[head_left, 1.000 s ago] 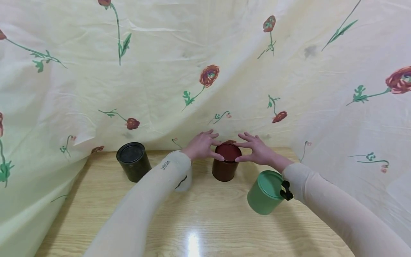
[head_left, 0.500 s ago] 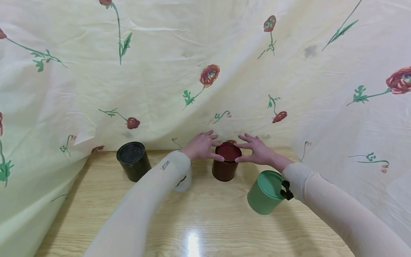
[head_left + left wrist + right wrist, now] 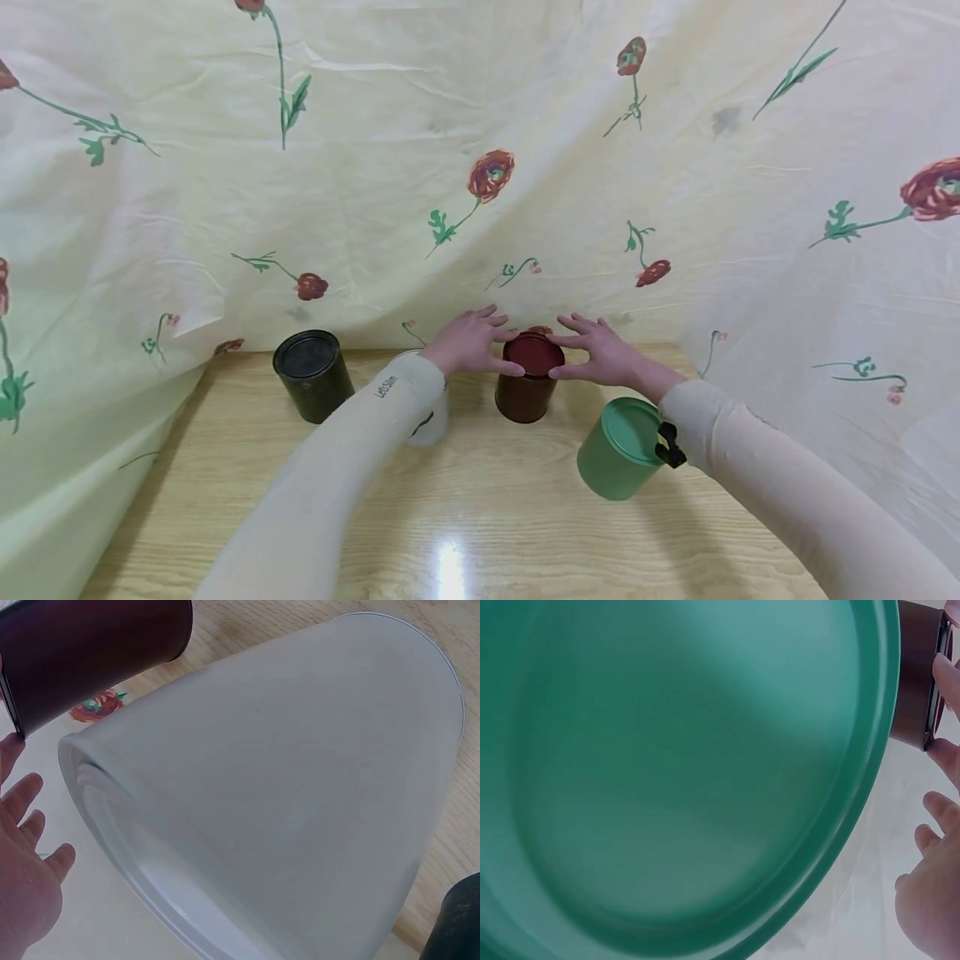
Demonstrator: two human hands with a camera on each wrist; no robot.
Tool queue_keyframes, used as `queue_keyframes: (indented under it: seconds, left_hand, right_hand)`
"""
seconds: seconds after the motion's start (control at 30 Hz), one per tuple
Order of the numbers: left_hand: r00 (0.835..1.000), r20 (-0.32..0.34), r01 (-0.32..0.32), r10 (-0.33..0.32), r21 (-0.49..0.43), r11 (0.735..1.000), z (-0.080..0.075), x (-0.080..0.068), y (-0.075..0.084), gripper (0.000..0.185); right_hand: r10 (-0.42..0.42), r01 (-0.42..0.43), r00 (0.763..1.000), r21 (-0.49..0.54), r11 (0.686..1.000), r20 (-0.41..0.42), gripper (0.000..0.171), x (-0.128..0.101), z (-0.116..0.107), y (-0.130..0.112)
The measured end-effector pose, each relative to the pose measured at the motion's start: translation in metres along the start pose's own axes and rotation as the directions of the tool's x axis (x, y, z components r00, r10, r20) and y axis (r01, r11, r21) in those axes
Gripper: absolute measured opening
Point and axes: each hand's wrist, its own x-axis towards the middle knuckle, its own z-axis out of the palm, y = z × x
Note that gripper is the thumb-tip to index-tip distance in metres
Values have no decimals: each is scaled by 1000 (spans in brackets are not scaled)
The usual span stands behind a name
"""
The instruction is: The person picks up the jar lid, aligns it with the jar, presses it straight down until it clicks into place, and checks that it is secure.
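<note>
A dark red cylindrical canister with a red lid (image 3: 528, 379) stands upright toward the back of the light wooden tabletop (image 3: 480, 517), close to the draped cloth. The left hand (image 3: 471, 342) sits at its left side, thumb and fingers spread and fairly straight, the fingertips touching the lid's rim. The right hand (image 3: 600, 350) mirrors it on the right side, fingers likewise extended to the rim; neither hand curls round the canister. Under the left forearm, just left of the red canister, stands a frosted white translucent container (image 3: 431, 421), which fills the left wrist view (image 3: 285, 787). Near the right forearm stands a green cylindrical canister with a green lid and a black clasp (image 3: 621, 450), filling the right wrist view (image 3: 682, 765). A black cylindrical canister (image 3: 312, 376) stands well apart at the back left. A cream cloth printed with red flowers and green stems (image 3: 480, 167) hangs behind and around the tabletop.
</note>
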Motion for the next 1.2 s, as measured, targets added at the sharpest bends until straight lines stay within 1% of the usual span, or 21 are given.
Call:
queue_keyframes:
  seconds: [0.23, 0.47, 0.63, 0.8, 1.0, 1.2]
  left_hand:
    - [1000, -4, -3, 3, 0, 1000, -2, -4, 2, 82]
    - [1000, -8, -10, 10, -5, 1000, -4, -7, 4, 79]
    - [1000, -12, -25, 25, 22, 999, -4, -5, 6, 71]
    - [1000, -8, -23, 24, 36, 999, -2, -3, 3, 70]
    - [1000, 18, 20, -20, 28, 999, -4, -1, 5, 70]
    - [995, 63, 76, -78, 26, 997, -15, 1, 19, 69]
  right_hand:
    - [14, -14, 1000, -16, 1000, 13, 70, -2, -1, -2]
    - [6, -6, 1000, -18, 1000, 1, 67, -1, -2, -8]
    - [6, -5, 1000, -27, 1000, 11, 66, 1, -2, -10]
    - [13, -12, 999, -22, 1000, 31, 64, 4, 0, -10]
    - [-8, 8, 999, 11, 1000, 32, 62, 10, 1, -9]
    - [-12, 11, 1000, 15, 1000, 16, 61, 12, -2, -10]
